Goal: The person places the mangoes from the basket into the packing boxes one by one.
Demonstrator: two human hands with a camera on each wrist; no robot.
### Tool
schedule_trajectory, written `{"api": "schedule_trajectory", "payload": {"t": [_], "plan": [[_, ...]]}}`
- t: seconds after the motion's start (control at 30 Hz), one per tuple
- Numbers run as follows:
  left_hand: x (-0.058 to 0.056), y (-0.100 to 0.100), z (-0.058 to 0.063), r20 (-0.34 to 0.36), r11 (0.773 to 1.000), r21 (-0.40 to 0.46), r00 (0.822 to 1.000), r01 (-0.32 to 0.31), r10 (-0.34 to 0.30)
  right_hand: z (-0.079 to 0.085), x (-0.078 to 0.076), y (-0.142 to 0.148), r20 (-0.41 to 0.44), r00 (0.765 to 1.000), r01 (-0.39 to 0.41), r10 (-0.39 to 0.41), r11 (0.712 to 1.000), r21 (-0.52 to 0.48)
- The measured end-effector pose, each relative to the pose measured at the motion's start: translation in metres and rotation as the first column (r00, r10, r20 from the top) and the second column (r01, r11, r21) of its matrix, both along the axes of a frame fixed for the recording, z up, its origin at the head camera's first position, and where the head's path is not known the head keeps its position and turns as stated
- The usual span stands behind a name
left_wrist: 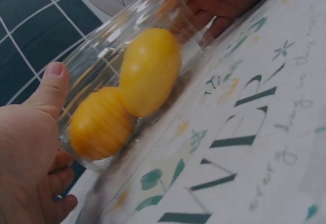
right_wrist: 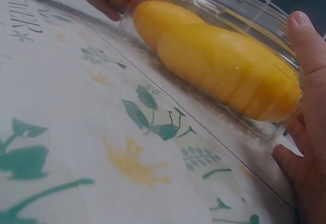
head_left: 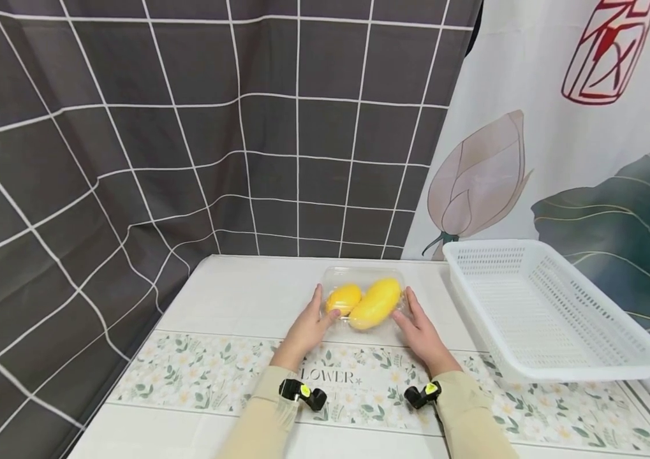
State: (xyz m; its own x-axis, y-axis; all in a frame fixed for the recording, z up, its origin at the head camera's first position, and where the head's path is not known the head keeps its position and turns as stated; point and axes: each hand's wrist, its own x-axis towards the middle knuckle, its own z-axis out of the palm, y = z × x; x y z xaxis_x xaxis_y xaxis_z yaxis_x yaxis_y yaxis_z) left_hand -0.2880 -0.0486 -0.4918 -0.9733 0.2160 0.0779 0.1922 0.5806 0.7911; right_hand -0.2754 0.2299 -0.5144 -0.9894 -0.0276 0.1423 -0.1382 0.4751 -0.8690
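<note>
A clear plastic box [head_left: 361, 274] with two yellow mangoes inside is held between both hands, close over the table. The smaller mango [head_left: 343, 298] lies on the left; the longer mango [head_left: 376, 303] leans beside it on the right. My left hand [head_left: 309, 326] grips the box's left end, its thumb over the near edge. At the right end, my right hand [head_left: 423, 335] holds it the same way. In the right wrist view the thumb [right_wrist: 306, 43] is up along the lid side, with the other fingers lower at the end wall, partly hidden.
A white plastic basket [head_left: 474, 319] with slotted walls stands at the table's right side. The table [head_left: 233, 293] has a flowered strip [head_left: 198, 370] across it. Behind hang a dark grid curtain [head_left: 325, 127] and a white curtain [head_left: 508, 76] with a printed flower.
</note>
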Motion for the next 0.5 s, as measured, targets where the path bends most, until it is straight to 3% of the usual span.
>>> {"api": "schedule_trajectory", "payload": {"t": [0.2, 0.5], "plan": [[-0.012, 0.004, -0.010, -0.038, 0.998, 0.037, 0.998, -0.050, 0.051, -0.002, -0.014, -0.008, -0.033, 0.999, 0.014, -0.013, 1.000, 0.012], [-0.023, 0.014, -0.017, -0.111, 0.993, 0.075, 0.989, -0.094, 0.102, -0.002, -0.029, -0.008, -0.028, 0.998, 0.048, -0.048, 0.999, 0.015]]}}
